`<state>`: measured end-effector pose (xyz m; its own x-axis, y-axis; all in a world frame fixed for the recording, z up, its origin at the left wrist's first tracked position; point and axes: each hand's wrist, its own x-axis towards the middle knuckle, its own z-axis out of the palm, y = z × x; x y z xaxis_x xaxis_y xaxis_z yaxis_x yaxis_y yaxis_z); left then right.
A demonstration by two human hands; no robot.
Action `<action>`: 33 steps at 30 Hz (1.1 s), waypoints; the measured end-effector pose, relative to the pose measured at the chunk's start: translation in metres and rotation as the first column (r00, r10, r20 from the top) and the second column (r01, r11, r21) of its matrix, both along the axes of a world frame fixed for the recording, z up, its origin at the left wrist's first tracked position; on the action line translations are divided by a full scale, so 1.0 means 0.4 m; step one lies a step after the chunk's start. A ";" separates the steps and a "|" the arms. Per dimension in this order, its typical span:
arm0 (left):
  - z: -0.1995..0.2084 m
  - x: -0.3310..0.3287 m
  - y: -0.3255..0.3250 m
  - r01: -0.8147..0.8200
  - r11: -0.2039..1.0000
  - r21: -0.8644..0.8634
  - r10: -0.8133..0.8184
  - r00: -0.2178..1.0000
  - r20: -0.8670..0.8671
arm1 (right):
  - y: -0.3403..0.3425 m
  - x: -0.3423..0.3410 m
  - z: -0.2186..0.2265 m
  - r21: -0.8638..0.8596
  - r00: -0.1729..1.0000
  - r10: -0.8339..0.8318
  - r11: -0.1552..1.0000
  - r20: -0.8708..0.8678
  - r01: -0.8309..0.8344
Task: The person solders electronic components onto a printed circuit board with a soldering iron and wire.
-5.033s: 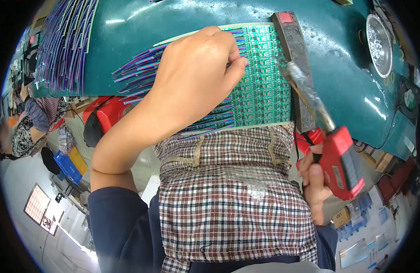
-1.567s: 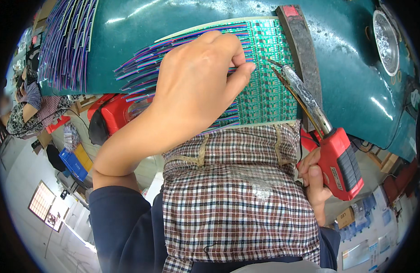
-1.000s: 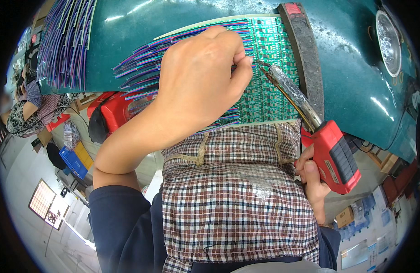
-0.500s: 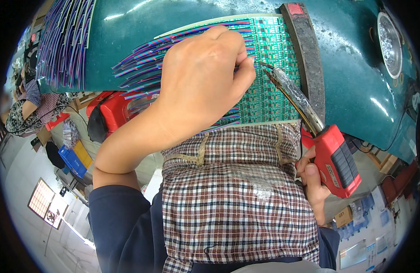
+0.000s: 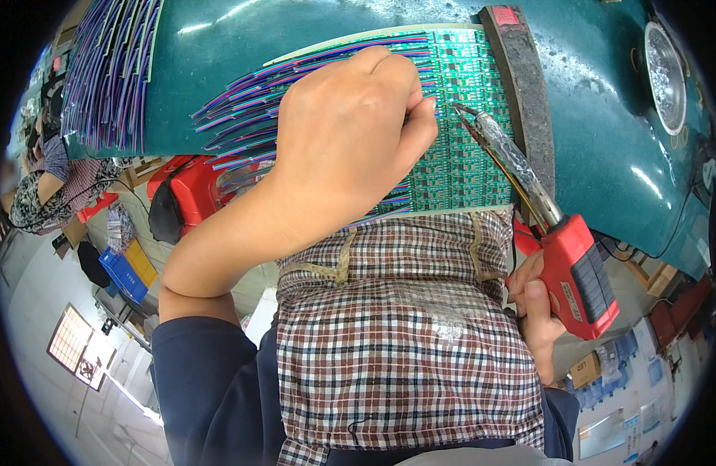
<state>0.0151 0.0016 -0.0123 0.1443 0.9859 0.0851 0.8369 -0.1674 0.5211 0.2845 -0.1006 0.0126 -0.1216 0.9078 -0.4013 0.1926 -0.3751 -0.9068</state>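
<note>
My left hand point(image 5: 346, 124) is closed in a pinch above a green circuit board panel point(image 5: 470, 167). Whatever sits between its fingertips is hidden. Thin purple, blue and red wires point(image 5: 241, 97) are fanned out leftward from the panel, partly beneath that hand. At the lower right, my right hand point(image 5: 538, 307) grips the red handle of a soldering iron point(image 5: 579, 276). A thin guide tube runs along its metal barrel. Its dark tip points up-left over the panel's small parts, a short gap right of my left fingertips.
A dark heavy bar point(image 5: 525, 101) lies along the panel's right edge on the green table point(image 5: 598, 155). A round metal dish point(image 5: 664, 78) stands at the far right. Another wired bundle point(image 5: 113, 78) lies at upper left. A red stool point(image 5: 191, 194) stands beyond the table's near edge.
The soldering iron has shifted a little to the right, its tip moving away from my left fingertips. My left hand has moved very slightly, still pinched.
</note>
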 end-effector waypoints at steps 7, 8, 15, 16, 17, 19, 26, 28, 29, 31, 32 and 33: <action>0.000 -0.003 0.003 0.015 1.000 -0.007 -0.015 1.000 -0.004 | -0.005 -0.005 0.013 -0.037 0.995 -0.027 0.999 0.091 0.030; 0.000 -0.004 0.005 0.018 1.000 -0.020 -0.018 1.000 0.008 | -0.003 -0.003 0.014 -0.036 0.995 -0.028 0.999 0.093 0.032; 0.009 -0.016 0.011 0.043 0.994 -0.097 -0.038 0.997 0.060 | 0.008 0.004 0.011 -0.022 0.997 0.046 0.999 0.066 -0.045; 0.010 -0.016 0.012 0.043 0.994 -0.097 -0.037 0.997 0.061 | 0.011 0.008 0.014 -0.048 0.994 0.091 0.995 0.061 -0.088; 0.011 -0.017 0.012 0.047 0.994 -0.102 -0.041 0.997 0.067 | 0.007 0.007 0.009 -0.048 0.994 0.091 0.995 0.061 -0.088; 0.012 -0.016 0.013 0.053 0.993 -0.106 -0.045 0.996 0.074 | -0.006 0.006 -0.004 0.018 0.998 0.036 0.999 0.050 -0.037; 0.008 -0.016 0.010 0.055 0.994 -0.091 -0.051 0.998 0.047 | 0.009 0.005 0.008 -0.048 0.996 0.084 0.995 0.036 -0.083; 0.008 -0.016 0.011 0.059 0.994 -0.087 -0.055 0.997 0.047 | 0.007 0.000 0.002 0.072 0.999 0.029 0.997 -0.024 -0.027; 0.008 -0.015 0.012 0.057 0.994 -0.088 -0.052 0.997 0.059 | 0.008 0.004 0.004 0.073 0.999 0.029 0.997 -0.022 -0.027; 0.009 -0.016 0.011 0.053 0.994 -0.091 -0.047 0.997 0.069 | 0.011 0.017 0.007 0.055 0.997 0.075 0.996 -0.011 -0.074; 0.009 -0.017 0.011 0.056 0.994 -0.092 -0.051 0.997 0.059 | 0.012 0.013 0.014 0.055 0.997 0.076 0.996 -0.011 -0.075; 0.008 -0.018 0.011 0.060 0.994 -0.093 -0.055 0.997 0.049 | 0.012 0.006 0.023 -0.007 0.999 0.048 0.999 0.004 -0.048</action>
